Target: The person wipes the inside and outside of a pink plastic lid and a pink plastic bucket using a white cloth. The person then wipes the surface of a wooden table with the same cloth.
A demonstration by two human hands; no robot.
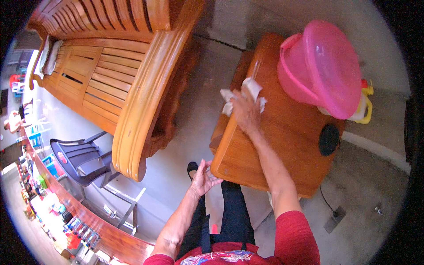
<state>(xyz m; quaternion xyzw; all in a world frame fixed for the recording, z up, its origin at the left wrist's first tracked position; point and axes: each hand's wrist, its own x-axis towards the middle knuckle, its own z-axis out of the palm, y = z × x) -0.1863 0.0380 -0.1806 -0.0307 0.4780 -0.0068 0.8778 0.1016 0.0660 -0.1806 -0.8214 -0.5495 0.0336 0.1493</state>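
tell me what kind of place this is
Probably a home sitting area that adjoins a small shop. A slatted wooden bench and a wooden table stand on a bare concrete floor, and a counter crowded with packaged goods runs along the left.

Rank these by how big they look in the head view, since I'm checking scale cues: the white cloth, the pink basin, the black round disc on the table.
1. pink basin, though it sits higher, nearer the camera
2. white cloth, partly hidden under the right hand
3. black round disc, close to the cloth

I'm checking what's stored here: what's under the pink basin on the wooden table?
A white and yellow jug shows under the pink basin's rim, on the wooden table. The basin covers most of it and anything else beneath.
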